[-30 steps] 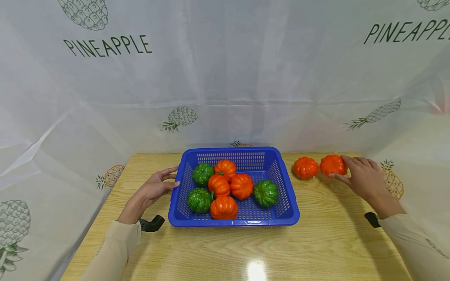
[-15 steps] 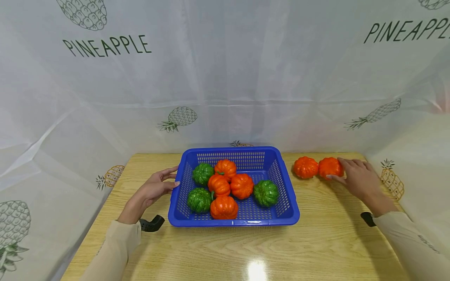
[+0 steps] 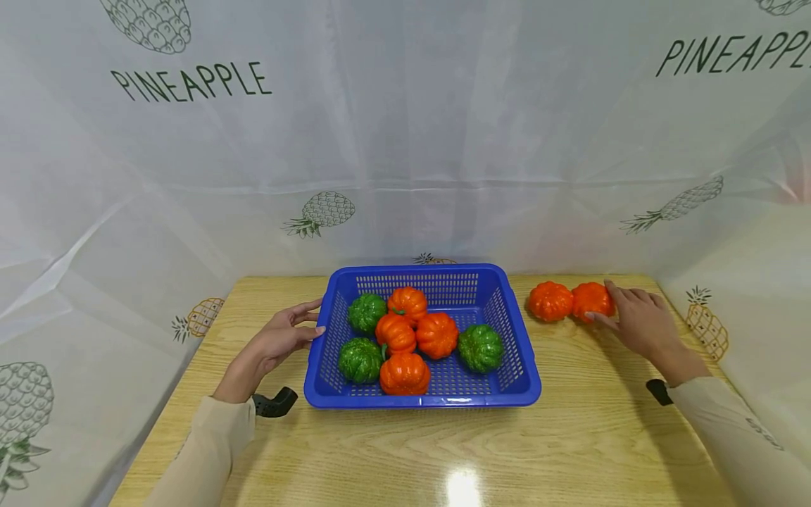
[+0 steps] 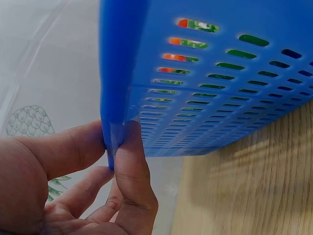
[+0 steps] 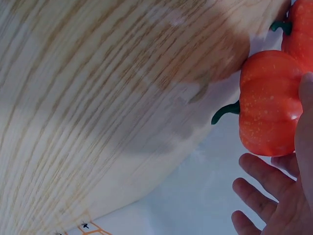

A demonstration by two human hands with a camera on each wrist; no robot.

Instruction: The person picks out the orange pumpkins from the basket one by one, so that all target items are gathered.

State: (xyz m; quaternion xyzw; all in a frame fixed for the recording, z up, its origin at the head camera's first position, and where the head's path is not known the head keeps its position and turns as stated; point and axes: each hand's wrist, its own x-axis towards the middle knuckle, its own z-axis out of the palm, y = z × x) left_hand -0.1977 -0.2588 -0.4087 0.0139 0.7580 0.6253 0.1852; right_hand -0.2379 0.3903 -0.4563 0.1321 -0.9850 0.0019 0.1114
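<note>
My left hand (image 3: 281, 338) pinches the left rim of a blue plastic basket (image 3: 418, 402) between thumb and fingers; in the left wrist view the rim (image 4: 115, 98) runs between them. Orange and green pumpkins lie inside, including a green pumpkin (image 3: 479, 348) at the right and an orange pumpkin (image 3: 404, 374) near the front. Right of the basket, my right hand (image 3: 643, 320) is at an orange pumpkin (image 3: 591, 303) on the table, thumb and index finger on its near and far sides. In the right wrist view its fingers (image 5: 264, 174) are loosely extended below that pumpkin, which has a dark green stem.
A second orange pumpkin (image 3: 550, 301) sits against the first one's left side, near the table's back edge. The wooden table (image 3: 380, 458) meets a white curtain (image 3: 405, 141) printed with pineapples at its back and sides.
The orange pumpkin by my right hand has shifted left until it touches its neighbour, and the hand has come left with it. My left hand stays on the basket rim.
</note>
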